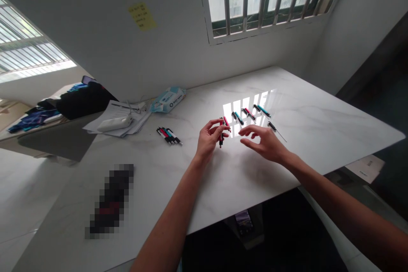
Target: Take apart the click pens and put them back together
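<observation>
Head view: your left hand (208, 139) has its fingers clamped on a red pen (221, 139), thumb and fingertips closed around the barrel, low over the table (334, 127); you cannot tell from here whether the pen touches the surface. Its long axis runs nearly straight away from you, black grip and tip toward you, the other end partly behind your fingers.

Your right hand (266, 142) holds nothing visible; its thumb and forefinger stand apart, fingertips pointing left. Key relation: the held pen lies to the left of those right fingertips, across a bare gap, and crosswise to the direction they point.

Loose pieces lie beyond the hands. A red pen piece (226, 123) is just past your left fingers, long axis slanting away and to the left; the left hand is nearer to it. A teal-and-black pair (239, 118) lies just beyond your right forefinger tip, so the right hand is nearer there. Farther back: a red-and-black pair (249, 113), then a second teal pair (263, 111). A black piece (272, 126) and a thin rod (281, 135) lie behind the right hand.

Well left: a row of pens (169, 136), side by side.
</observation>
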`<state>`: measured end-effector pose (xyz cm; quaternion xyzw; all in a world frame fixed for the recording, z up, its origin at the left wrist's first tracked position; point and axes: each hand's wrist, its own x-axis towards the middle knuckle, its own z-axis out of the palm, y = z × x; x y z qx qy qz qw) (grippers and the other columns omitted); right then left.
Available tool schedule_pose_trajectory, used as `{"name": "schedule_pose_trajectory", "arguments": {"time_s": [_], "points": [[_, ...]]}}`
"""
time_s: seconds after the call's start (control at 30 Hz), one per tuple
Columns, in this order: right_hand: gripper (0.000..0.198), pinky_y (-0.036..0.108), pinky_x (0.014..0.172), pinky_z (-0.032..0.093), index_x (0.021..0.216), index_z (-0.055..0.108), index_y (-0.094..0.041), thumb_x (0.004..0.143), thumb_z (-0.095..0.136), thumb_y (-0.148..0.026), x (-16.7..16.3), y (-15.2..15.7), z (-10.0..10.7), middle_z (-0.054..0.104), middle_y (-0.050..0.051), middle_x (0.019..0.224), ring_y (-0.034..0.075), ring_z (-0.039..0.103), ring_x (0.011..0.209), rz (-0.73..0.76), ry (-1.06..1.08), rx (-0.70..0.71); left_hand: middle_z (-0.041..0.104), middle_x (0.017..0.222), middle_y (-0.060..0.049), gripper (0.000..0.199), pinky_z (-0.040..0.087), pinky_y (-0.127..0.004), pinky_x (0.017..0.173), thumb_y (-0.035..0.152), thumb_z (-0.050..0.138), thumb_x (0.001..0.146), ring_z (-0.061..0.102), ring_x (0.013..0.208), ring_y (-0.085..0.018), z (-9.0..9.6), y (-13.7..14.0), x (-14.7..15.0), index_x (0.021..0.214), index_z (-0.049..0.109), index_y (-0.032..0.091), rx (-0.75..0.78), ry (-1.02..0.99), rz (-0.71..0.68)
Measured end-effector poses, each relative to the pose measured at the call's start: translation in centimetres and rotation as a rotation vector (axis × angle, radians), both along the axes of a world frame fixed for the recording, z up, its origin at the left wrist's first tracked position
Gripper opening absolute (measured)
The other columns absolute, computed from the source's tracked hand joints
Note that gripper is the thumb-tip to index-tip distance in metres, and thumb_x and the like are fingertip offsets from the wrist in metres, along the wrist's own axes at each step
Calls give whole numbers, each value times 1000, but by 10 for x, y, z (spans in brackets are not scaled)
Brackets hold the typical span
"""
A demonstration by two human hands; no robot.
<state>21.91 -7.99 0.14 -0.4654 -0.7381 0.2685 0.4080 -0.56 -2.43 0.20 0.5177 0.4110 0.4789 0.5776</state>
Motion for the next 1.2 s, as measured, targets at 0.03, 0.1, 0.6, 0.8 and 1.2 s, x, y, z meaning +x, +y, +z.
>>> {"name": "schedule_pose_trajectory", "arguments": {"time_s": [0.03, 0.1, 0.6, 0.8, 1.2], "points": [[21, 41, 82, 61, 106, 70, -25, 96, 69, -43, -12, 4, 4, 78, 6, 106, 24, 74, 94, 47, 39, -55, 79, 97, -8, 50, 53, -26, 67, 49, 87, 78, 70, 72, -15, -1, 1, -1, 115, 70, 20, 7, -9, 2], [24, 38, 74, 59, 98, 63, -24, 93, 72, -46, -34, 13, 8, 76, 4, 95, 21, 72, 84, 121, 63, -153, 78, 98, -7, 50, 55, -27, 69, 49, 89, 76, 70, 73, -15, -4, 3, -2, 113, 72, 19, 30, -37, 29], [28, 36, 71, 59, 98, 60, -23, 91, 75, -45, -61, 38, -17, 73, 2, 82, 19, 71, 72, 11, 467, -146, 78, 87, -4, 37, 60, -30, 87, 35, 96, 69, 70, 74, -11, -13, 11, -8, 95, 81, 14, -134, -241, 226], [37, 33, 69, 57, 92, 68, -21, 81, 85, -53, -51, 51, -6, 68, -1, 71, 16, 65, 67, -70, 714, -177, 81, 89, -7, 32, 59, -29, 94, 24, 98, 67, 73, 79, -13, -10, 6, -4, 92, 82, 12, -289, -293, 107], [35, 33, 71, 56, 101, 77, -22, 86, 79, -54, -48, 57, -10, 72, 3, 87, 14, 60, 71, -133, 740, -99, 80, 91, -7, 26, 58, -28, 95, 17, 95, 71, 73, 82, -12, -9, 4, 1, 93, 81, 11, -344, -310, 89]]}}
